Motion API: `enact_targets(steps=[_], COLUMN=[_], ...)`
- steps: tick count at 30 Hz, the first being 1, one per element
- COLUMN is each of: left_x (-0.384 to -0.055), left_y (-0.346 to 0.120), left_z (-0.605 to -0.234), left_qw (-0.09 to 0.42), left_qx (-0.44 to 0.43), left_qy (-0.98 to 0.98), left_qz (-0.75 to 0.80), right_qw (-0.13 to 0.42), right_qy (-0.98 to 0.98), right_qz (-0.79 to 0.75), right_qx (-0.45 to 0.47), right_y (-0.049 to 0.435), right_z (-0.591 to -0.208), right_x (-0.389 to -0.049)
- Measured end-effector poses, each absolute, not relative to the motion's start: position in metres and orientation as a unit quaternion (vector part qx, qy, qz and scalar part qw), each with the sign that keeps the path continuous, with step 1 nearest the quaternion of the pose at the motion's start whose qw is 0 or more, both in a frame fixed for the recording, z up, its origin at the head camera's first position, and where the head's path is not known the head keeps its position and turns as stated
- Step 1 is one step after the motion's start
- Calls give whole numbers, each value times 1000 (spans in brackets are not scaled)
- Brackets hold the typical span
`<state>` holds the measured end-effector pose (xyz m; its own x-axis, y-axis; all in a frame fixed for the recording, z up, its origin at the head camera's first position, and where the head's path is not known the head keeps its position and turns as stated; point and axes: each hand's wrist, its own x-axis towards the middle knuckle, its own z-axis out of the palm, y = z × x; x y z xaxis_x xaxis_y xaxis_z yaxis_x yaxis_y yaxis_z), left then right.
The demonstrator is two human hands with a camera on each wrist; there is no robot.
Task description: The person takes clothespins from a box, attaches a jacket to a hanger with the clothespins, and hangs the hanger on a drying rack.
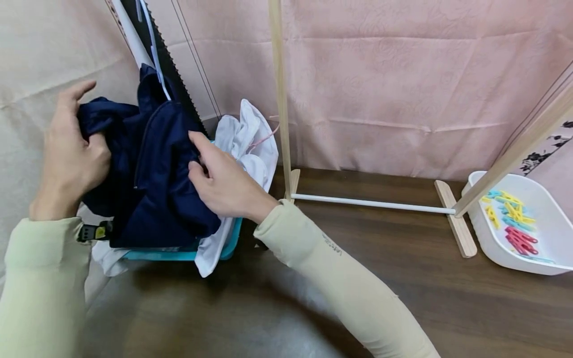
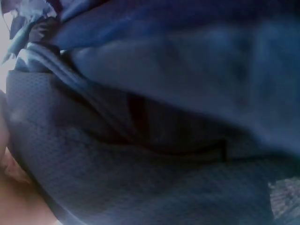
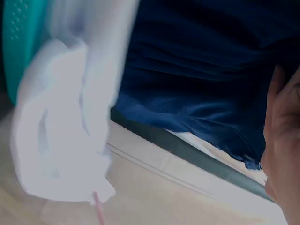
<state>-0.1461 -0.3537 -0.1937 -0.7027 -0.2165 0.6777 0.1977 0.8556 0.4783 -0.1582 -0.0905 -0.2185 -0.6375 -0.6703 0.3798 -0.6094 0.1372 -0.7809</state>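
Note:
A navy garment [image 1: 165,159] with a zipper line down its front hangs bunched between the two hands. A light blue hanger [image 1: 155,54] runs down into its top opening. At the garment's left side, my left hand [image 1: 73,154] grips the bunched cloth, with some fingers hidden behind it. My right hand [image 1: 226,176] pinches the right edge between thumb and fingers. Dark folds of the garment [image 2: 140,183] fill the left wrist view. In the right wrist view, the right hand [image 3: 286,136] is at the side of the navy cloth [image 3: 197,79].
Under the garment stands a turquoise basket [image 1: 230,243] with white clothing [image 1: 257,144] spilling over its side. A wooden stand with a white crossbar [image 1: 371,202] is to the right. Beyond it, a white tub [image 1: 555,223] holds yellow, blue and red clothespins [image 1: 515,209].

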Motion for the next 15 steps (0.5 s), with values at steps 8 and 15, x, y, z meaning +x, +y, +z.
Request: enact_targets(steps=[8, 15], left_x=[-131, -123], left_y=[-309, -278], left_z=[-180, -165], left_qw=[450, 472], left_qx=[-72, -138], left_qy=[-848, -822], left_qz=[-271, -287], right_qw=[-43, -106], right_qy=[753, 721], right_qz=[-434, -473], right_qx=[-493, -495], right_y=[-50, -10], right_z=[-204, -189], right_x=[-160, -159])
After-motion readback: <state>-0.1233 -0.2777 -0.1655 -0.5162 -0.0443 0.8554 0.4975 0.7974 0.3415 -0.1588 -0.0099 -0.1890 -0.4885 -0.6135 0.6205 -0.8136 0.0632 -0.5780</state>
